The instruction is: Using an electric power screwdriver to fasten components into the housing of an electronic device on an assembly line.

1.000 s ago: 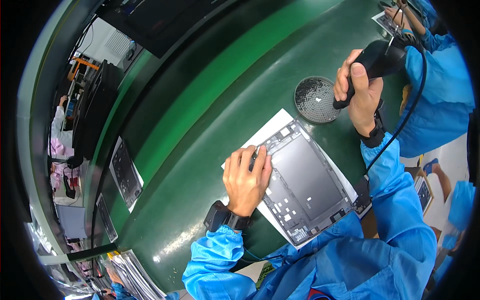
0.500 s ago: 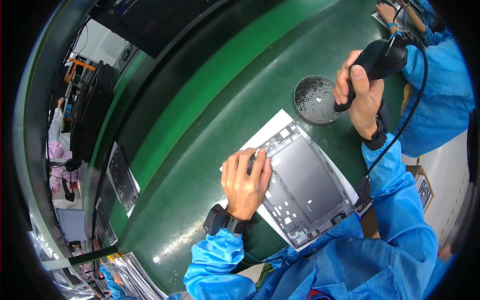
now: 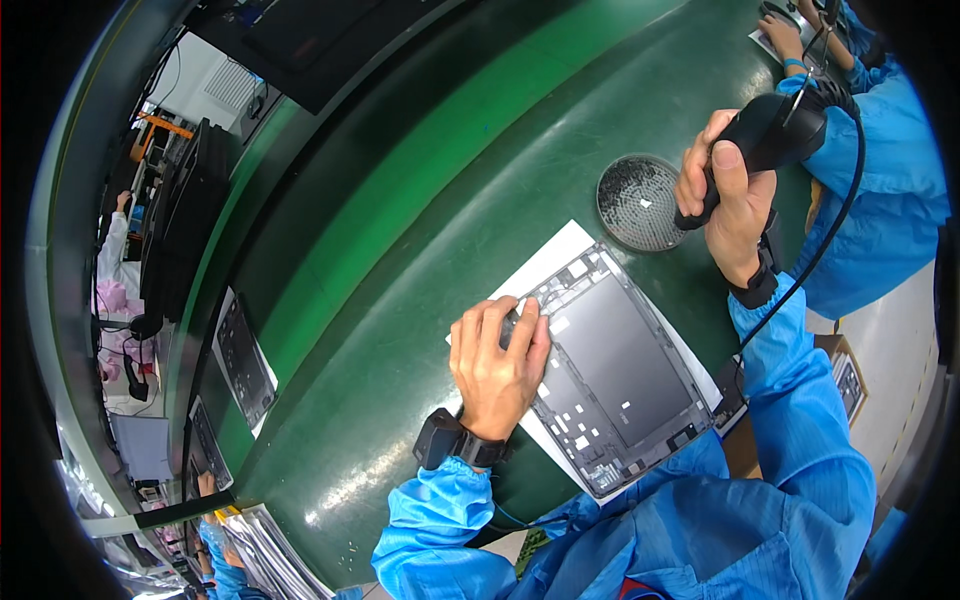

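Note:
In front of me a grey tablet housing (image 3: 628, 360) lies tilted on a white sheet (image 3: 548, 258). Inside it are a large dark flat panel and several small white patches. My left hand (image 3: 496, 362) is closed over its left edge, fingers bent and pressed down; what is under the fingertips is hidden. My right hand (image 3: 735, 205) is wrapped round a black corded electric screwdriver (image 3: 775, 130), raised above the bench; its bit does not show. Just left of its narrow end sits a round dish (image 3: 622, 225) holding many small dark pieces and one white bit.
Another person's blue sleeve (image 3: 872, 150) is close on the right, behind the black cord (image 3: 855, 190). More tablet housings (image 3: 243, 355) lie at the left side of the green bench (image 3: 370, 410). An open carton (image 3: 845, 378) stands low at the right.
Both hands stay on what they held, with the whole scene shifted slightly rightward. Another person's hand has appeared near the housings at the lower left.

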`<state>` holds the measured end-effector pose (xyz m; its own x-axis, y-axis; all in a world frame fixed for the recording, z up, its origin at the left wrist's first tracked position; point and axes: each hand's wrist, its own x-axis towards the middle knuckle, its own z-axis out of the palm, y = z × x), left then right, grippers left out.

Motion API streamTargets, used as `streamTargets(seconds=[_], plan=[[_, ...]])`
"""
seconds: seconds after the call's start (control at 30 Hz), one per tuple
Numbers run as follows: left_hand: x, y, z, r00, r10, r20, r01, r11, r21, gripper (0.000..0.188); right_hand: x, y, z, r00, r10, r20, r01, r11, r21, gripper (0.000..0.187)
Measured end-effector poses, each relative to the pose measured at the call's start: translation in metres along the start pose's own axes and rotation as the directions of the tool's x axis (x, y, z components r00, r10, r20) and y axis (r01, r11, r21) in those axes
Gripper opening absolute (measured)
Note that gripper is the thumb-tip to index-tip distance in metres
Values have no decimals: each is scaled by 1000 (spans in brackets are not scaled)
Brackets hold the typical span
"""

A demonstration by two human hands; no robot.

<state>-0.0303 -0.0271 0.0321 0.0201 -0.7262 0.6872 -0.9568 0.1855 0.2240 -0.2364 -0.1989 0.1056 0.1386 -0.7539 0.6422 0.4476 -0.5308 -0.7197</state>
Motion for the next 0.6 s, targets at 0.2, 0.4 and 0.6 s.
streamTargets(seconds=[0.2,0.4,0.6], plan=[[0,-2,-1,1000,-8,-6,8,1000,-21,28,0,1,2,1000,6,19,-5,997,-72,28],[0,-3,-5,996,-92,6,92,983,-156,26,1,-3,5,1000,-9,14,11,994,-109,26],[-4,-9,-6,987,-157,-21,148,960,-238,35,9,-41,66,990,-95,103,94,995,13,38]])
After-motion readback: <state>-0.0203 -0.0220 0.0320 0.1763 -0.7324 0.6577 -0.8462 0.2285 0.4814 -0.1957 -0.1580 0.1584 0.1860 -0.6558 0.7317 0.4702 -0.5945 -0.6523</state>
